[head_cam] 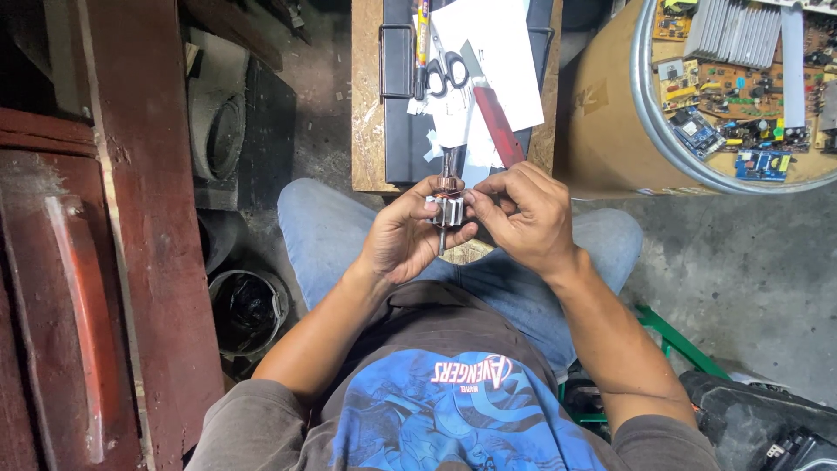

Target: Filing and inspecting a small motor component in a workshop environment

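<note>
I sit with my knees in blue jeans under a small wooden table [367,105]. My left hand [403,237] grips a small motor armature [448,209], a grey slotted metal core on a thin shaft with copper at its top end. It is held upright above my lap. My right hand [521,214] pinches the right side of the core with thumb and forefinger. Both hands touch the part at once.
On the table lie scissors [446,70], a red-handled knife [493,112], white papers [501,52] and a dark tray [397,61]. A drum [610,113] at right is topped with several circuit boards [741,87]. Red wooden furniture [113,244] stands at left, with a dark pot [248,310] beside it.
</note>
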